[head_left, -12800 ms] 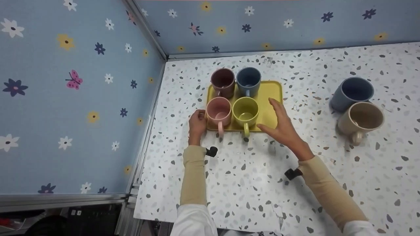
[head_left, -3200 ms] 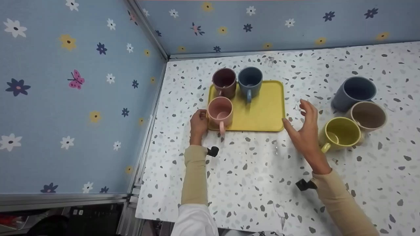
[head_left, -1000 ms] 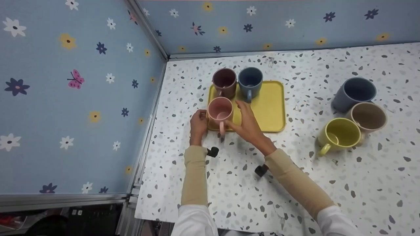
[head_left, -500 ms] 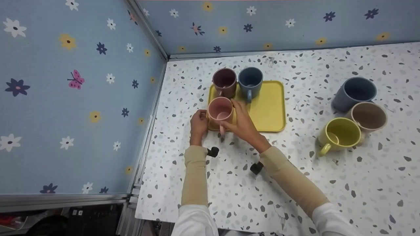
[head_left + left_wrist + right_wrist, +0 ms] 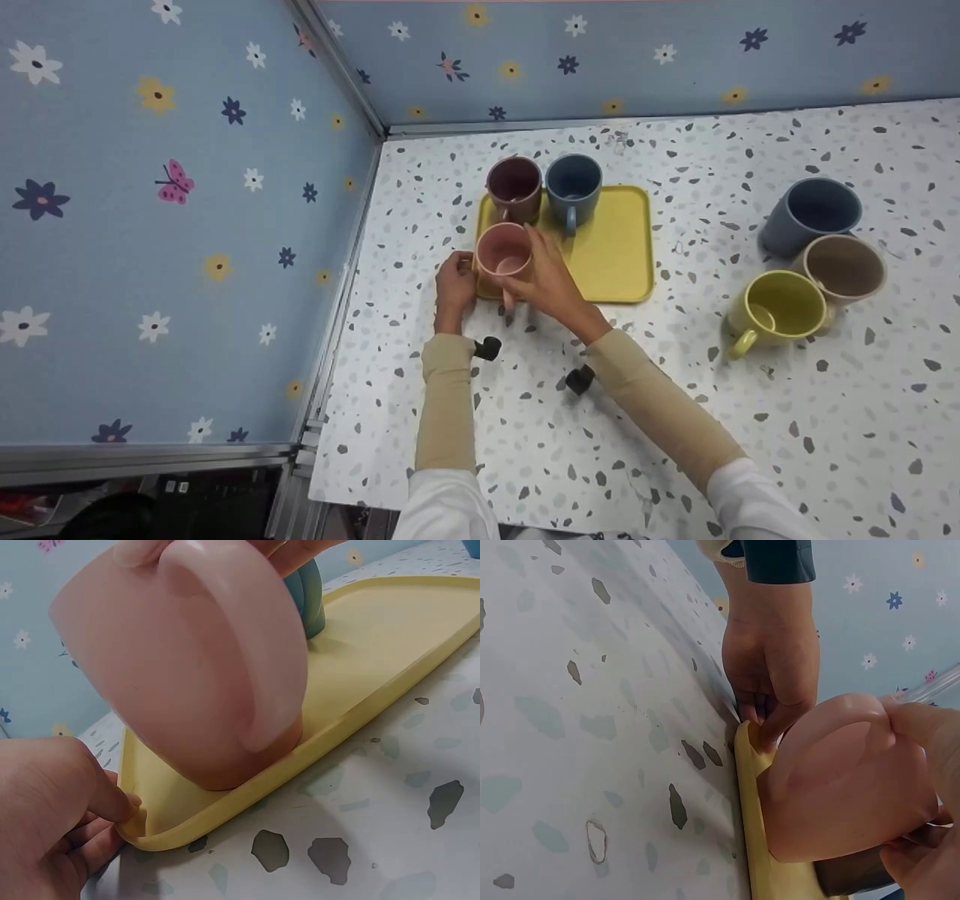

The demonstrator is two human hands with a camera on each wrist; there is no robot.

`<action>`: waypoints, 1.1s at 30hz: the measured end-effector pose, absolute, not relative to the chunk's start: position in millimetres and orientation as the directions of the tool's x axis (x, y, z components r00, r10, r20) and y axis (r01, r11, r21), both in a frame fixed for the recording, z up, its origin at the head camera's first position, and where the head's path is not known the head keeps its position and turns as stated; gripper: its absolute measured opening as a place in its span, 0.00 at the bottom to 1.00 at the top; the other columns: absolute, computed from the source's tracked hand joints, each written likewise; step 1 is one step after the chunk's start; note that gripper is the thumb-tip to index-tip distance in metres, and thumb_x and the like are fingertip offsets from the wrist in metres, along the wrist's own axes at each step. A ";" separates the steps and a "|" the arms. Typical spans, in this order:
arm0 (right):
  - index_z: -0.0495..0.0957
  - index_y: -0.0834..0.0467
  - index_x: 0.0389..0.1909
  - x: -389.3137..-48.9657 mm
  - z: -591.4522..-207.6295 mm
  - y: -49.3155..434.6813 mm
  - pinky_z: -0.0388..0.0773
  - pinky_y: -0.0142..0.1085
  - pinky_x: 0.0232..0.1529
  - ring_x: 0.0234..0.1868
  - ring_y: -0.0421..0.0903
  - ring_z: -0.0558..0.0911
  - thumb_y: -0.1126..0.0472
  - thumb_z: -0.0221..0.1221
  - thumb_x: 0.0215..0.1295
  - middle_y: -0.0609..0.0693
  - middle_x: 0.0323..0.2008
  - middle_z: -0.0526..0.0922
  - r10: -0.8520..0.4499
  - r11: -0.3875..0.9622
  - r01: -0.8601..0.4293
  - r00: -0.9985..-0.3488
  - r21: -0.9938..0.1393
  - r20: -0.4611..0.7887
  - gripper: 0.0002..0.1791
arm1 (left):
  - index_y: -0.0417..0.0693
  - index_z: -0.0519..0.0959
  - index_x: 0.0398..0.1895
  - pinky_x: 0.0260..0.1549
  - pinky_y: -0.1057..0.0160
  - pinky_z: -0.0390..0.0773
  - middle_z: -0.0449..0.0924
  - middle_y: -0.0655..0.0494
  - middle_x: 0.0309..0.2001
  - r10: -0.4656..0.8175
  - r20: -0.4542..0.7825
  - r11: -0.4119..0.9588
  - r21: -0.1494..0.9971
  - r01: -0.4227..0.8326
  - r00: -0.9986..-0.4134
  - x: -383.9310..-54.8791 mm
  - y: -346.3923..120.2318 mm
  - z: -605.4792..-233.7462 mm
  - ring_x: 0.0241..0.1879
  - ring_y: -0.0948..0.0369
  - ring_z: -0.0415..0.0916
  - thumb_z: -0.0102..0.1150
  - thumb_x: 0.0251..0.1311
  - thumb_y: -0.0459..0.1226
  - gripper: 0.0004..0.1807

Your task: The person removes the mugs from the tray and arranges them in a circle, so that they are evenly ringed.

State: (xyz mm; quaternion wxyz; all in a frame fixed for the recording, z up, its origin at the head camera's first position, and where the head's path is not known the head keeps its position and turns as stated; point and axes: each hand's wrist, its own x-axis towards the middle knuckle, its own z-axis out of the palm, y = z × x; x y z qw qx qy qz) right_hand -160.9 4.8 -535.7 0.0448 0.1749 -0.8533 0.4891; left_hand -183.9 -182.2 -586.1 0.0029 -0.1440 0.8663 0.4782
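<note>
A pink mug (image 5: 495,255) stands at the near left corner of the yellow tray (image 5: 619,251), its handle (image 5: 240,637) toward the person. My right hand (image 5: 555,283) grips this mug near its rim, thumb by the handle and fingers round the far side. With thumb over the rim and fingers underneath, my left hand (image 5: 454,285) pinches the tray's left corner, as the left wrist view shows. Behind the pink mug, a dark maroon mug (image 5: 525,206) and a blue mug (image 5: 581,210) sit side by side on the tray.
On the table (image 5: 675,442) to the right, a larger blue mug (image 5: 780,229), a beige mug (image 5: 851,274) and a yellow-green mug (image 5: 780,307) stand close together. Flower-patterned panels (image 5: 240,262) border the table's left side and back.
The yellow-green mug went from the tray to the table beside the beige mug. My right hand then came left and closed round the pink mug. My left hand stayed at the tray.
</note>
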 end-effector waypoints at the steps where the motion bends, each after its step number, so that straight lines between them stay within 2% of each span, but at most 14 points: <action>1: 0.50 0.59 0.70 -161.7 -535.9 4.2 0.59 0.41 0.63 0.64 0.46 0.59 0.45 0.67 0.47 0.55 0.65 0.59 -0.261 0.459 -0.338 -0.935 -0.821 0.239 0.54 | 0.45 0.77 0.46 0.43 0.62 0.73 0.79 0.50 0.40 -0.248 -0.145 0.502 0.827 -0.255 -0.958 -184.1 -182.1 -586.1 0.41 0.58 0.75 0.45 0.53 0.27 0.18; 9: 0.42 0.62 0.71 -165.0 -535.6 -0.5 0.55 0.39 0.65 0.67 0.45 0.56 0.42 0.66 0.47 0.55 0.69 0.51 -0.288 0.466 -0.276 -0.946 -0.840 0.151 0.59 | 0.47 0.76 0.47 0.45 0.61 0.72 0.78 0.51 0.42 -0.251 -0.193 0.499 0.814 -0.298 -0.948 -183.1 -181.3 -583.8 0.43 0.59 0.74 0.46 0.54 0.28 0.18; 14: 0.47 0.62 0.70 -164.1 -535.2 -0.8 0.58 0.39 0.64 0.65 0.44 0.60 0.45 0.69 0.45 0.54 0.67 0.56 -0.270 0.430 -0.285 -0.946 -0.857 0.180 0.57 | 0.46 0.76 0.48 0.46 0.61 0.72 0.78 0.50 0.42 -0.239 -0.175 0.510 0.815 -0.276 -0.955 -183.2 -181.9 -583.2 0.44 0.58 0.74 0.46 0.56 0.29 0.17; 24: 0.55 0.50 0.68 -154.9 -541.8 2.6 0.59 0.37 0.62 0.62 0.41 0.64 0.51 0.74 0.38 0.45 0.63 0.63 -0.198 0.313 -0.324 -0.942 -0.893 0.272 0.54 | 0.43 0.76 0.47 0.42 0.62 0.74 0.79 0.49 0.39 -0.233 -0.170 0.477 0.838 -0.264 -0.958 -183.5 -182.4 -581.7 0.40 0.58 0.76 0.49 0.51 0.27 0.18; 29: 0.61 0.52 0.65 -145.5 -542.5 7.8 0.62 0.41 0.61 0.60 0.44 0.67 0.52 0.75 0.35 0.46 0.60 0.67 -0.135 0.258 -0.335 -0.941 -0.906 0.310 0.51 | 0.44 0.76 0.47 0.42 0.62 0.74 0.78 0.50 0.40 -0.238 -0.192 0.469 0.835 -0.286 -0.952 -182.7 -182.4 -581.6 0.40 0.58 0.76 0.48 0.53 0.28 0.17; 33: 0.63 0.59 0.62 -139.4 -536.9 13.7 0.63 0.50 0.59 0.58 0.53 0.70 0.58 0.76 0.34 0.54 0.57 0.70 -0.103 0.194 -0.355 -0.935 -0.915 0.340 0.49 | 0.45 0.76 0.47 0.42 0.62 0.73 0.78 0.51 0.40 -0.245 -0.191 0.489 0.822 -0.291 -0.951 -183.2 -182.6 -582.4 0.40 0.58 0.74 0.47 0.55 0.29 0.16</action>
